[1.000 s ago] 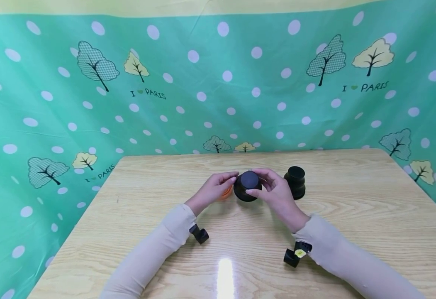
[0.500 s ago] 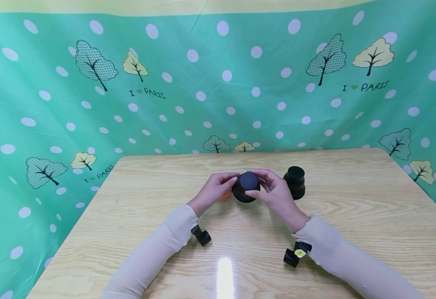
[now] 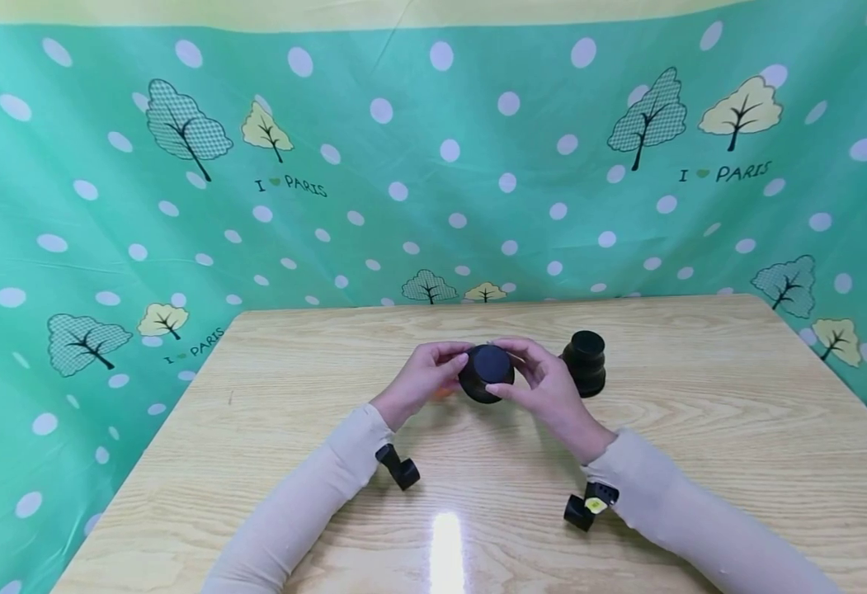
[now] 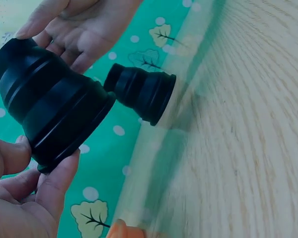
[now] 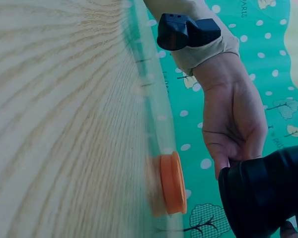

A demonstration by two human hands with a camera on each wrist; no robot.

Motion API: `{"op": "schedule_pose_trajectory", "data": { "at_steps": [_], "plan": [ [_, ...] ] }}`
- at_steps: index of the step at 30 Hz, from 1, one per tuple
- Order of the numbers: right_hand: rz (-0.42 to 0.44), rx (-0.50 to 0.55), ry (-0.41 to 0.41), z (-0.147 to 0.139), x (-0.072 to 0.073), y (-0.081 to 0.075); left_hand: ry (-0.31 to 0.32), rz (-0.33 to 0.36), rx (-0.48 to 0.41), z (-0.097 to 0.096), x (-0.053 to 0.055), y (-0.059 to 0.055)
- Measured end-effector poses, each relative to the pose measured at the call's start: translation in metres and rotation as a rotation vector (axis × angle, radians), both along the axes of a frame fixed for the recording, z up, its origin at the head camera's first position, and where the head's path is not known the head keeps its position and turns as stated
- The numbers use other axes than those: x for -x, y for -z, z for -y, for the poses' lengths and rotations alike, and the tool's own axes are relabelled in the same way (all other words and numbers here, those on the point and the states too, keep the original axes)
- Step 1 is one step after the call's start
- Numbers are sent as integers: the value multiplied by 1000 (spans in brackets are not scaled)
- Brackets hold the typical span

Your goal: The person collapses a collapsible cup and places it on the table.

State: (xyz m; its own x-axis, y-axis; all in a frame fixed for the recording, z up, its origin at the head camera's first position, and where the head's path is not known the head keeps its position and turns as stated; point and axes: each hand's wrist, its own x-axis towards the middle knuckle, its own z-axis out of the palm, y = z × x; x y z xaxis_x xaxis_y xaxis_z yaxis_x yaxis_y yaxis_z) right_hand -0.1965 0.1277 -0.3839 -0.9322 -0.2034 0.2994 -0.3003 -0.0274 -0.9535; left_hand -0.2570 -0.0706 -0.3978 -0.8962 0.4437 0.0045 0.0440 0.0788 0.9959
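A black stepped cup, glossy and tiered, hangs above the table, its narrow end up. My left hand pinches its wide rim between thumb and fingers, as the left wrist view shows. From the other side my right hand holds it near the narrow end. A second black stepped cup of like shape stands on the table to the right, wide end down. A low orange round piece with a flared rim sits on the table, mostly hidden behind my left hand in the head view.
The light wooden table ends at a green dotted cloth hung behind and at the sides. Black wrist cameras are strapped over the sleeves.
Both hands have shifted the held cup slightly left and tilted it a little. Less of the orange piece shows now. The second cup stays put.
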Motion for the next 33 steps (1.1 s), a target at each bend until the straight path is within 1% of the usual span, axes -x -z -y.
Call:
{"op": "schedule_pose_trajectory", "data": {
  "at_steps": [3, 6, 9, 11, 12, 15, 17, 19, 22, 24, 28, 33],
  "plan": [
    [-20, -22, -30, -1, 0, -2, -8, 7, 0, 1, 1, 0],
    [-65, -42, -99, -6, 2, -3, -17, 8, 7, 1, 1, -1],
    [-109, -7, -183, -14, 7, -4, -16, 5, 13, 2, 0, -2],
    [-122, 10, -204, -19, 11, -5, -7, 0, 13, 2, 0, -3],
    [-111, 9, -197, -22, 12, -5, -2, 0, 11, 3, -1, -4],
    [-33, -52, -115, -27, 18, -6, 15, -7, -2, 4, -1, -3],
    [54, -105, -65, -26, 22, -4, 24, -7, -15, 5, -1, -3],
    [132, -138, -42, -25, 27, 0, 35, -5, -29, 5, -1, -3],
    [218, -148, -47, -22, 31, 7, 53, -4, -46, 4, -2, -4],
    [251, -142, -55, -21, 33, 11, 66, -11, -55, 3, -4, -6],
    [281, -90, -82, -19, 33, 11, 73, -21, -60, 3, -5, -7],
    [317, -48, -94, -18, 33, 7, 61, -5, -66, 2, -5, -7]
  ]
}}
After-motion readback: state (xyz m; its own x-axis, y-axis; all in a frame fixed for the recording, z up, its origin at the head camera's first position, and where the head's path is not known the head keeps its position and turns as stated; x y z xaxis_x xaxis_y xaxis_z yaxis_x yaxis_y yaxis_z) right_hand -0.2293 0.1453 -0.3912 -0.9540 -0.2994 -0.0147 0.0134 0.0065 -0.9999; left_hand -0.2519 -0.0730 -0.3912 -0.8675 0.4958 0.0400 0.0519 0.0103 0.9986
